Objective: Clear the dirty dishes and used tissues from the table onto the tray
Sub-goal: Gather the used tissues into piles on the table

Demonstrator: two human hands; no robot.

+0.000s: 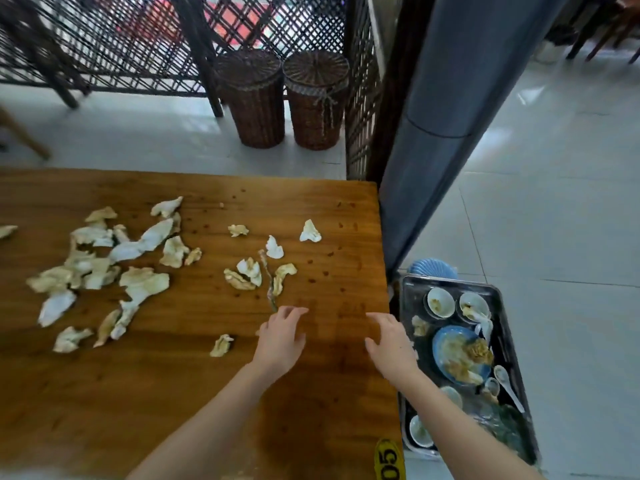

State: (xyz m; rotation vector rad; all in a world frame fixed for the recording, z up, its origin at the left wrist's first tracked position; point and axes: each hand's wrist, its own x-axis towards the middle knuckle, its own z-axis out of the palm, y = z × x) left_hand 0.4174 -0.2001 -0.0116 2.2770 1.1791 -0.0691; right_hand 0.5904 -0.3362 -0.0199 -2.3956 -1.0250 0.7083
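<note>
The dark tray (450, 281) sits just off the desk's (173, 393) right edge at 4 o'clock, its long axis running 12 to 6. It carries bowls (440, 301), a blue plate (460, 355) and a white spoon (507, 381) with its handle toward 5. Used tissues (104, 268) lie scattered from 9 o'clock to the centre. The left hand (280, 337) and right hand (389, 344) hover over the desk, fingers loosely spread, holding nothing. Two wicker baskets (254, 98) stand at 12.

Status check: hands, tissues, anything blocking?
Left hand and right hand open, empty, over the table. Dirty dishes on tray. Used tissues scattered on the table. No blockers visible.
</note>
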